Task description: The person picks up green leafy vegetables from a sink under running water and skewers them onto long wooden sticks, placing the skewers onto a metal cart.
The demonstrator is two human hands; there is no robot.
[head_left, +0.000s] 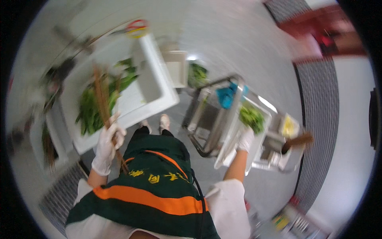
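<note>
My left hand (pixel 106 145), in a white glove, is closed around a bundle of long thin brown sticks (pixel 101 93). The sticks slant up over leafy greens (pixel 88 107) lying in a large white basin (pixel 169 98) on the left. On the right, my gloved right hand (pixel 246 140) reaches down to a bunch of lighter green leaves (pixel 252 118) in a white tray (pixel 227 148). It touches the lower end of the leaves. Its fingers are blurred and partly hidden, so their grip is unclear.
Beside the tray stands a metal-framed cart (pixel 232 119) with a blue crumpled item (pixel 225 97). Farther right are steel containers (pixel 270 149) and another brown bundle (pixel 299 142). Scissors (pixel 137 28) rest at the basin's far edge. A small white bin (pixel 175 68) and more greens (pixel 197 75) sit beyond.
</note>
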